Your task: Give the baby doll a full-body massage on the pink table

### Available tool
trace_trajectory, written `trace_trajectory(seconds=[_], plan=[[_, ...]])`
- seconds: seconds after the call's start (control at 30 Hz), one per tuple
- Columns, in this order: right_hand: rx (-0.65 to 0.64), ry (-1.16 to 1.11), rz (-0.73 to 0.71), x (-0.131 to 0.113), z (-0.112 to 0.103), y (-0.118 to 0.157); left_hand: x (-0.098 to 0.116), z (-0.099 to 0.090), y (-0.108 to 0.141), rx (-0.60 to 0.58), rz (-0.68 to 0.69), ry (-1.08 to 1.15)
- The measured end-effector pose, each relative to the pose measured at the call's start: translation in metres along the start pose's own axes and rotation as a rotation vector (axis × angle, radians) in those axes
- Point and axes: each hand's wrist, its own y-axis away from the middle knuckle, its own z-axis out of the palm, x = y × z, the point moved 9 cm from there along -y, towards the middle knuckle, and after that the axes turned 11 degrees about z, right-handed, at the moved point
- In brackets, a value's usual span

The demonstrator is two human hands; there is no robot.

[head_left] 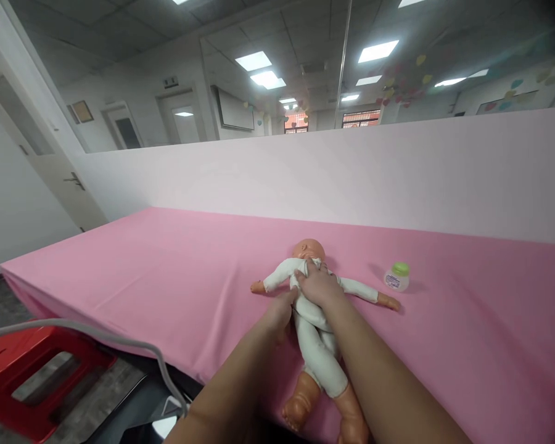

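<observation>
A baby doll (321, 357) with a white cloth body and bare plastic head, hands and feet lies on its back on the pink cloth (176, 265). Its head points away from me and its arms are spread. My right hand (320, 285) rests on the doll's upper chest, fingers apart and stretched toward its neck. Against the side of the torso, at the waist, my left hand (281, 311) grips the doll; most of its fingers are hidden.
Right of the doll stands a small clear jar (396, 280) with a green lid. A white low wall (305, 179) with a mirror or glass above runs behind the table. At lower left are a red plastic stool (32, 370) and a grey cable (106, 333).
</observation>
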Motion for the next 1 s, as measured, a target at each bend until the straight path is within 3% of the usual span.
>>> trace_trajectory(seconds=[0.2, 0.33, 0.47, 0.67, 0.77, 0.87, 1.0], plan=[[-0.023, 0.029, 0.032, 0.000, 0.003, 0.000, -0.018, 0.002, 0.044, 0.089, -0.009, -0.024], [-0.029, 0.048, 0.040, -0.006, 0.004, 0.007, -0.025, -0.003, 0.046, 0.121, 0.054, -0.079], [-0.045, 0.060, 0.085, -0.005, 0.004, 0.014, -0.028, -0.007, 0.043, 0.123, 0.018, -0.012], [-0.057, 0.080, 0.020, -0.004, 0.010, 0.008, -0.021, -0.028, 0.048, 0.165, -0.082, 0.059], [-0.057, 0.081, -0.004, -0.001, 0.012, 0.002, -0.014, -0.039, 0.051, 0.116, -0.111, 0.034], [-0.063, 0.068, -0.019, 0.002, 0.012, -0.001, -0.005, -0.051, 0.054, 0.063, -0.118, -0.066], [-0.068, 0.051, -0.046, 0.006, 0.009, -0.002, 0.011, -0.073, 0.055, 0.114, -0.062, -0.270]])
